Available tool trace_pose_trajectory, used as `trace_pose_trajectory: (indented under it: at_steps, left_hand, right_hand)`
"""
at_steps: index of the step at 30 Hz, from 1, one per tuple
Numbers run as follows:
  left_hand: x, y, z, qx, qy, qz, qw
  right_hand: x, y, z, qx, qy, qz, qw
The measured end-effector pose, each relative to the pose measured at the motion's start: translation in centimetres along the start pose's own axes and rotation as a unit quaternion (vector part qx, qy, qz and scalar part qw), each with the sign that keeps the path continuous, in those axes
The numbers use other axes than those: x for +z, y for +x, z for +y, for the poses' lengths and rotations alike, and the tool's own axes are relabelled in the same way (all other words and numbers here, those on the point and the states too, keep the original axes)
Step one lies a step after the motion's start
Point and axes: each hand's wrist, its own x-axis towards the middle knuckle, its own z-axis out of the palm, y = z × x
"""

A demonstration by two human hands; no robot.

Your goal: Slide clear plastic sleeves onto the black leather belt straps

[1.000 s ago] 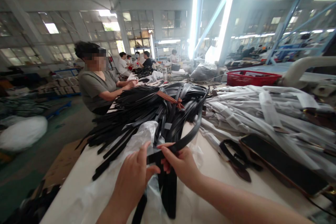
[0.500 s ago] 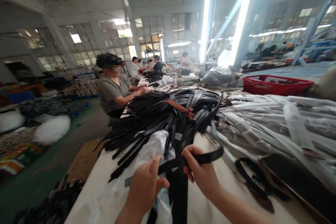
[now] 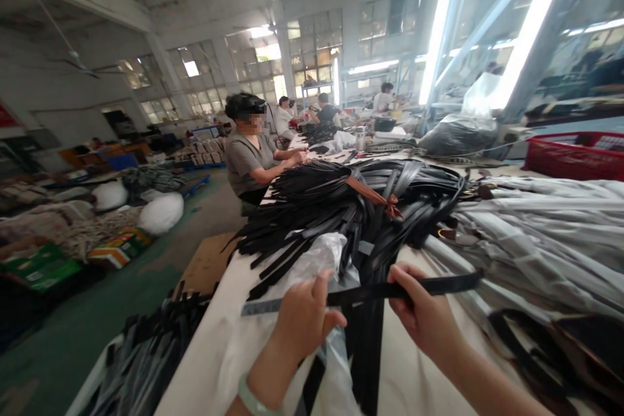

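A long black strap [image 3: 363, 294] runs crosswise in front of me, between both hands. My left hand [image 3: 305, 312] is closed around it, thumb and forefinger on either side; a greyish end sticks out to the left. My right hand [image 3: 422, 309] pinches the strap further along, and its free end points right. Crumpled clear plastic [image 3: 324, 253] lies behind and below my left hand. Beyond my hands spreads a big bundle of black straps [image 3: 312, 201], tied with a brown band [image 3: 373, 196]. Some straps hang toward me under the held one.
White-wrapped straps [image 3: 550, 221] are heaped to the right, with a dark looped strap [image 3: 526, 344] nearer me. A red basket [image 3: 570, 156] stands behind them. Across the table [image 3: 205, 351] a co-worker [image 3: 251, 156] handles something small. More straps [image 3: 141, 351] are piled low at left.
The view has swung left, so things appear further right. The strap's right part, curved upward before, now stretches nearly straight. Both hands keep their hold on it.
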Motion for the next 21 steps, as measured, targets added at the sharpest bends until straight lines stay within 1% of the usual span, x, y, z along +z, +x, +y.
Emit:
trace_pose_trajectory:
  at_steps: [1,3,6,7,9,11,13,15,18,19,21]
  left_hand:
    - [-0.4,0.3,0.0,0.001,0.009,-0.011,1.0]
    - [-1.3,0.8,0.5,0.009,0.027,-0.035,0.999]
    - [-3.3,1.0,0.9,0.041,0.045,-0.08,0.995]
    - [-4.1,0.8,0.8,0.051,0.049,-0.09,0.993]
    - [-5.9,0.1,0.2,0.053,0.054,-0.098,0.992]
    - [-7.5,-0.9,-0.6,0.029,0.055,-0.093,0.994]
    - [-8.6,-1.7,-1.0,-0.003,0.059,-0.087,0.994]
    - [-8.6,-2.2,-0.4,-0.027,0.065,-0.085,0.994]
    - [-7.4,-2.3,1.8,-0.033,0.074,-0.089,0.993]
    - [-6.9,-2.3,2.6,-0.032,0.077,-0.092,0.992]
    - [-6.1,-2.4,3.6,-0.045,0.076,-0.09,0.992]
  right_hand:
    - [0.0,0.1,-0.1,0.004,0.001,0.005,1.0]
    - [0.4,-0.2,0.0,0.009,-0.033,-0.007,0.999]
    - [1.2,-1.1,0.5,-0.003,-0.092,-0.023,0.996]
    - [1.4,-1.3,0.6,-0.004,-0.086,-0.024,0.996]
    - [1.6,-1.3,0.7,0.001,-0.03,-0.025,0.999]
    - [1.7,-1.2,0.5,0.017,0.039,-0.035,0.999]
    - [1.8,-1.3,0.5,0.034,0.07,-0.058,0.995]
    - [2.1,-1.8,0.9,0.034,0.046,-0.086,0.995]
    - [2.8,-3.0,1.7,0.014,-0.025,-0.119,0.992]
    - [2.9,-3.1,1.9,0.013,-0.032,-0.123,0.992]
    - [3.0,-3.0,2.0,0.023,0.001,-0.105,0.994]
